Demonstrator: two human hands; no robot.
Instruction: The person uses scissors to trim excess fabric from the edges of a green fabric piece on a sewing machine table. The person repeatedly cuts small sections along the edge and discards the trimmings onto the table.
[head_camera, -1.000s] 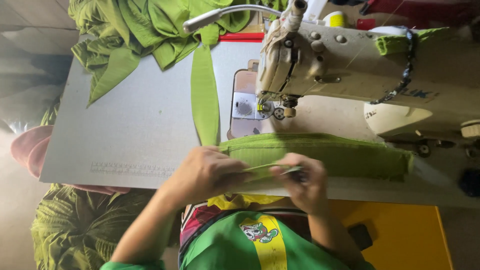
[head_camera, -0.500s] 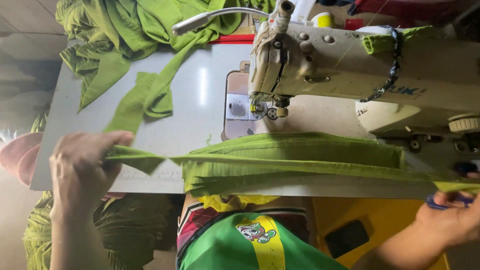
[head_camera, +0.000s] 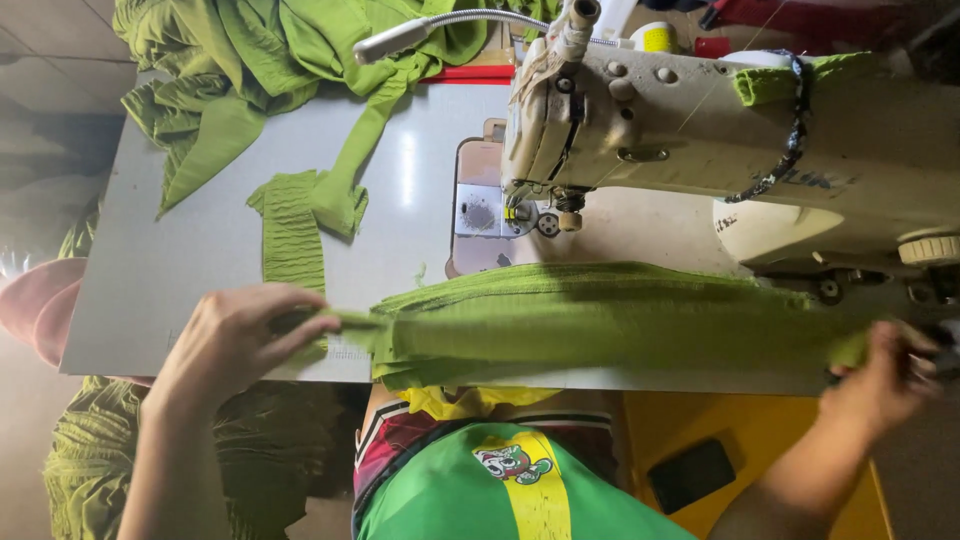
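Observation:
A long green ribbed fabric band (head_camera: 600, 320) lies stretched along the near edge of the sewing table (head_camera: 200, 270). My left hand (head_camera: 235, 335) pinches its left end near the table's front edge. My right hand (head_camera: 885, 375) grips the band's right end at the far right, along with small scissors partly hidden in the fingers. The sewing machine (head_camera: 700, 130) stands just behind the band, its needle area (head_camera: 520, 205) above a metal plate.
A pile of green cloth (head_camera: 280, 60) fills the table's back left, with a ribbed strip (head_camera: 292, 235) trailing toward me. A pink bin (head_camera: 40, 305) sits at the left. More green fabric (head_camera: 90, 460) lies below the table. A dark phone (head_camera: 692, 472) rests on a yellow surface.
Both hands went from bunched together at the band's middle to spread wide apart, pulling the band straight. The loose strip near the pile has shifted left.

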